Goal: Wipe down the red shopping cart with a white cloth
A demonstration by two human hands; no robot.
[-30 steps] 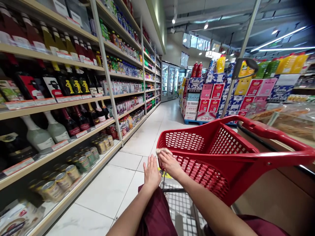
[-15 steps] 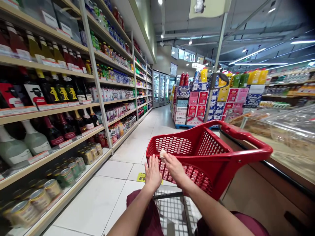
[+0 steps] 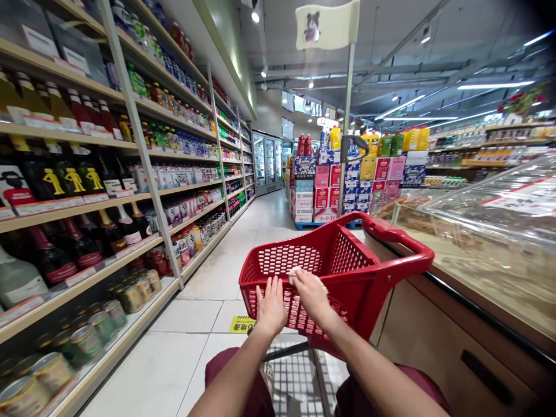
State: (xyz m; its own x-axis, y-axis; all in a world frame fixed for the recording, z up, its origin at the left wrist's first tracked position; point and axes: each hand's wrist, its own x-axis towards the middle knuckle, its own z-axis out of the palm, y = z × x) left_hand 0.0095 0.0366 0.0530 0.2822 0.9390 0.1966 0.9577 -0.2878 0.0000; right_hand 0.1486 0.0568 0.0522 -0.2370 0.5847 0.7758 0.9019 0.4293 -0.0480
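Observation:
A red plastic shopping cart basket (image 3: 360, 278) stands in front of me in a shop aisle. My left hand (image 3: 270, 307) lies flat against the basket's near wall, fingers together and pointing up, holding nothing. My right hand (image 3: 309, 292) rests on the near rim of the basket and presses a small pale cloth (image 3: 296, 270) onto it. The basket's inside looks bare from here. Below my arms is the cart's wire lower rack (image 3: 295, 379).
Shelves of bottles and cans (image 3: 87, 191) line the left side. A glass-topped counter (image 3: 486, 243) runs along the right. A stack of boxed drinks (image 3: 343, 179) stands ahead, with fridges (image 3: 267, 162) at the aisle's end. A pole with a flag (image 3: 347, 116) rises behind the basket.
The view has swung so the cart sits further left and lower. My right hand with the cloth has slid a little along the basket's near rim. My left hand stays flat against the basket.

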